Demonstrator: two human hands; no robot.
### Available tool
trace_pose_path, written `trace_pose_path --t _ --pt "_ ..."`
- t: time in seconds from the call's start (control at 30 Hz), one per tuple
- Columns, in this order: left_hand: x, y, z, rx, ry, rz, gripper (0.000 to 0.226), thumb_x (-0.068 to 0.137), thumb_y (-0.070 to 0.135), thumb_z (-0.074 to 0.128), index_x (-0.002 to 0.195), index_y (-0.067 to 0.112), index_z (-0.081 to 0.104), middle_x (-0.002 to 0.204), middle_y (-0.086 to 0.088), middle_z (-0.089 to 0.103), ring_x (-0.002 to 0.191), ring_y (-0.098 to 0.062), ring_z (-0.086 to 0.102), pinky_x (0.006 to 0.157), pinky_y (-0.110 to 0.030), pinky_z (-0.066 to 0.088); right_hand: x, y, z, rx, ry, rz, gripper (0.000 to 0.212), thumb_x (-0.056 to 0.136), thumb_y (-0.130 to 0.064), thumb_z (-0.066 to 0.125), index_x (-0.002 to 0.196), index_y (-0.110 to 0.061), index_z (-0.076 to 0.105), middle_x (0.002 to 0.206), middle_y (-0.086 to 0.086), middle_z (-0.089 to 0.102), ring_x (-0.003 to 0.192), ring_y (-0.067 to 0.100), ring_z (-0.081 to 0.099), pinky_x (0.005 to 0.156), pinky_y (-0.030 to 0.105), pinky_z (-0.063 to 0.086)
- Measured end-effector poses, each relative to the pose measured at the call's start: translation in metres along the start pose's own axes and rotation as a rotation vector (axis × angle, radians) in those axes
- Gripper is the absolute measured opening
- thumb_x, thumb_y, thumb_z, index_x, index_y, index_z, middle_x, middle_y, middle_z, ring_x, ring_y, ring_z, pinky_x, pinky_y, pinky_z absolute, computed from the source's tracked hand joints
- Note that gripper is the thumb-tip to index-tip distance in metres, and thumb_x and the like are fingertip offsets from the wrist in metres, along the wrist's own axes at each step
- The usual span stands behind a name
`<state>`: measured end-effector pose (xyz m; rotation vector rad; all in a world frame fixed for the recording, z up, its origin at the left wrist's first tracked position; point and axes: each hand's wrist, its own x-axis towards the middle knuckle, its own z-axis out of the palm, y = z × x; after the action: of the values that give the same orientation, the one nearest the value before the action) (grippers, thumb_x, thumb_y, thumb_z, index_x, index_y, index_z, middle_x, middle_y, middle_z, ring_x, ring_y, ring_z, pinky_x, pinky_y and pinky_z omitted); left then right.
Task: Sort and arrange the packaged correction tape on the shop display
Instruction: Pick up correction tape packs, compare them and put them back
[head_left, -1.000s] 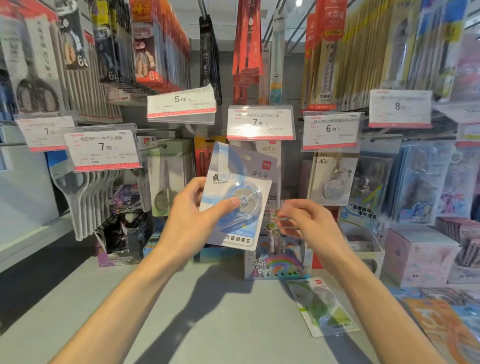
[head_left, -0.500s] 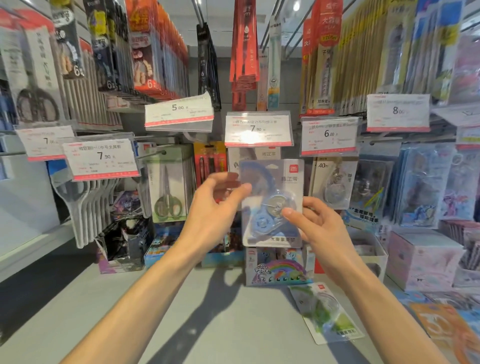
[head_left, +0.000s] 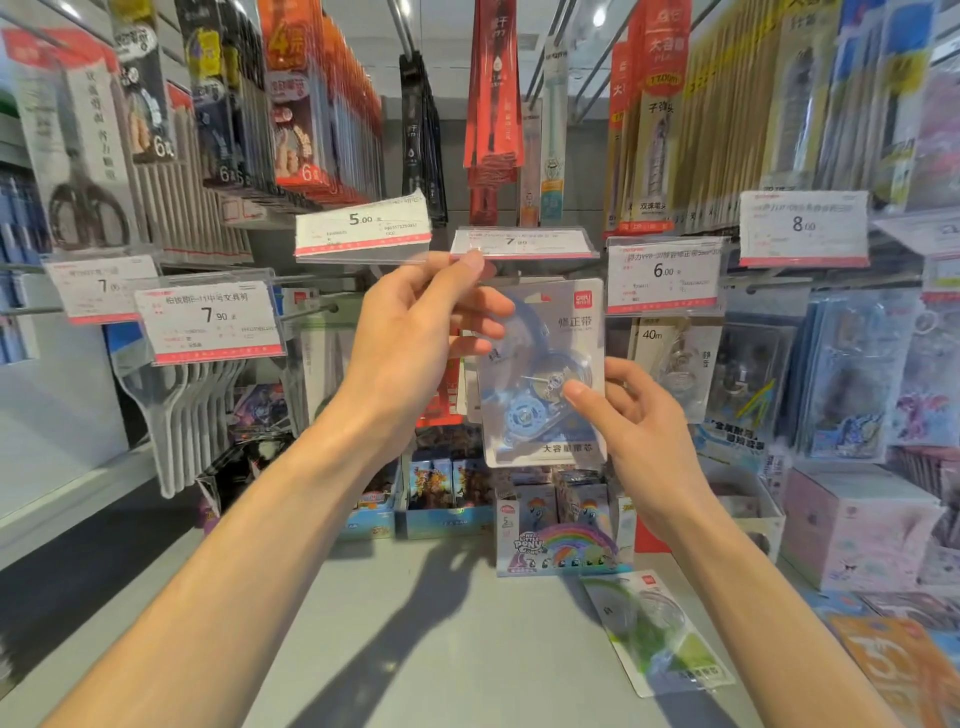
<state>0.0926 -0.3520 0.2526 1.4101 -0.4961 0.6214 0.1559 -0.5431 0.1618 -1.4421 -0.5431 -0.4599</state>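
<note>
Under the 7.90 price tag (head_left: 521, 242), I've brought the blue carded correction tape pack (head_left: 545, 371) up from chest level to the peg. My left hand (head_left: 415, 332) lifts the tag flap and pinches the card's top, where earlier it held the pack alone; my right hand (head_left: 631, 415) pinches the blister. Hanging looks imminent. Room is tight — neighbouring packs crowd both sides. A green carded tape pack (head_left: 657, 631) waits on the near grey shelf (head_left: 415, 649).

Both my forearms are bare right down from where they enter the picture, with no sleeve, watch, bracelet or glove on either, and my left hand (head_left: 415, 332) and right hand (head_left: 636, 426) carry no rings, their short plain fingernails unpainted.
</note>
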Motion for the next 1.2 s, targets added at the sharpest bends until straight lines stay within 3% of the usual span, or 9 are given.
trace_pose_path --t 0.2,0.4,0.6,0.77,0.9,1.0,1.1,1.17,1.2 --pt "0.002 0.000 -0.003 0.022 -0.009 0.006 0.021 0.105 0.025 0.055 0.092 0.014 0.067 0.071 0.001 0.075 0.060 -0.011 0.068 0.058 -0.020 0.054 0.014 -0.004 0.010 -0.014 0.012 -0.023 0.020 0.099 -0.024 0.069 0.118 -0.023 0.062 0.100 -0.012 0.082 0.097 0.006 0.076 0.084 0.021 0.060" --pt "0.003 -0.002 -0.005 0.057 -0.016 0.000 0.024 0.106 0.026 0.055 0.091 0.014 0.069 0.071 0.001 0.075 0.062 -0.011 0.067 0.060 -0.023 0.055 0.025 -0.002 0.017 0.020 0.048 -0.011 0.020 0.098 -0.020 0.070 0.111 -0.030 0.058 0.091 -0.017 0.081 0.085 -0.003 0.075 0.069 0.009 0.053" --pt "0.004 -0.005 -0.008 0.097 -0.032 0.024 0.023 0.105 0.023 0.055 0.089 0.016 0.068 0.071 0.001 0.076 0.063 -0.010 0.068 0.061 -0.022 0.055 0.032 0.010 0.025 -0.002 0.091 0.046 0.018 0.096 -0.036 0.073 0.106 -0.033 0.059 0.081 -0.025 0.077 0.077 -0.012 0.071 0.059 0.003 0.046" --pt "0.003 -0.010 -0.010 0.134 -0.032 0.042 0.022 0.105 0.021 0.056 0.088 0.016 0.068 0.071 0.001 0.076 0.063 -0.010 0.068 0.061 -0.022 0.056 0.044 0.023 0.034 -0.049 0.118 0.117 0.032 0.091 -0.048 0.073 0.109 -0.024 0.064 0.083 -0.009 0.079 0.069 -0.010 0.068 0.054 0.005 0.045" --pt "0.003 -0.016 -0.012 0.175 -0.040 0.051 0.019 0.104 0.019 0.056 0.089 0.014 0.066 0.071 0.001 0.075 0.064 -0.010 0.066 0.060 -0.020 0.054 0.049 0.031 0.039 -0.087 0.122 0.171 0.033 0.091 -0.052 0.072 0.100 -0.022 0.060 0.068 -0.011 0.069 0.050 -0.012 0.056 0.046 0.004 0.043" --pt "0.003 -0.022 -0.015 0.210 -0.043 0.062 0.017 0.104 0.018 0.057 0.091 0.015 0.067 0.072 0.003 0.075 0.065 -0.009 0.066 0.062 -0.022 0.054 0.048 0.032 0.039 -0.130 0.110 0.189 0.036 0.090 -0.057 0.069 0.096 -0.023 0.060 0.072 -0.004 0.062 0.048 -0.014 0.054 0.045 0.004 0.042" --pt "0.002 -0.029 -0.022 0.219 -0.038 0.058 0.013 0.103 0.020 0.059 0.092 0.020 0.067 0.076 0.003 0.076 0.068 -0.009 0.067 0.065 -0.025 0.055 0.042 0.033 0.033 -0.154 0.088 0.219 0.040 0.092 -0.059 0.067 0.109 -0.022 0.063 0.089 -0.009 0.073 0.066 -0.013 0.066 0.067 0.016 0.055" --pt "0.000 -0.037 -0.028 0.217 -0.034 0.046 0.010 0.102 0.021 0.061 0.095 0.020 0.068 0.079 0.004 0.077 0.071 -0.008 0.068 0.065 -0.024 0.054 0.034 0.035 0.025 -0.124 0.084 0.250 0.040 0.095 -0.049 0.069 0.123 -0.021 0.060 0.101 -0.007 0.075 0.079 0.000 0.075 0.083 0.034 0.063" --pt "-0.001 -0.042 -0.031 0.216 -0.030 0.042 0.009 0.102 0.021 0.062 0.096 0.020 0.068 0.079 0.006 0.077 0.072 -0.006 0.069 0.064 -0.021 0.053 0.029 0.036 0.020 -0.104 0.079 0.264 0.039 0.097 -0.043 0.070 0.126 -0.021 0.059 0.103 -0.005 0.076 0.082 0.005 0.077 0.084 0.033 0.064"
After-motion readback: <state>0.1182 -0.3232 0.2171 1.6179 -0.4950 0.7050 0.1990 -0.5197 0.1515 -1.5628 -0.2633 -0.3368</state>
